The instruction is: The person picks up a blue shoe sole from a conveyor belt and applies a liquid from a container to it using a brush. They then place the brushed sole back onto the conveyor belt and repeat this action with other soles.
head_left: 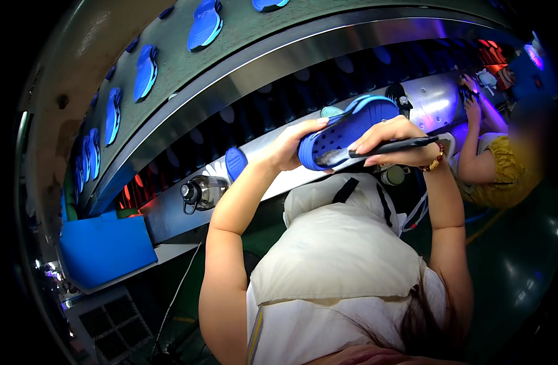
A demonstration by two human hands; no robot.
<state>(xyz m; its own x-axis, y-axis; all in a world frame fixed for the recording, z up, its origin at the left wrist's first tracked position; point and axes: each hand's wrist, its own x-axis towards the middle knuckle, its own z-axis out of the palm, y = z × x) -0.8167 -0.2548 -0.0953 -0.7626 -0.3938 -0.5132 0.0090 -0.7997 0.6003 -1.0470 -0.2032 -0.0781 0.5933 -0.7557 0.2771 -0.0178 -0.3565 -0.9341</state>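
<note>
My left hand grips the toe end of a blue clog with small holes in it, thumb along its edge. The clog is held up and tilted over the bench, its heel end pointing away to the right. In my right hand is a brush with a black handle; its pale bristles touch the clog near the toe. Some of my right fingers rest over the clog. Beside my left wrist another blue shoe piece stands on the bench, partly hidden.
A conveyor belt carrying several blue soles runs beyond a metal rail. On the bench are a dark-lidded bottle and, near my right wrist, a jar. A blue panel stands left. A co-worker in yellow works at right.
</note>
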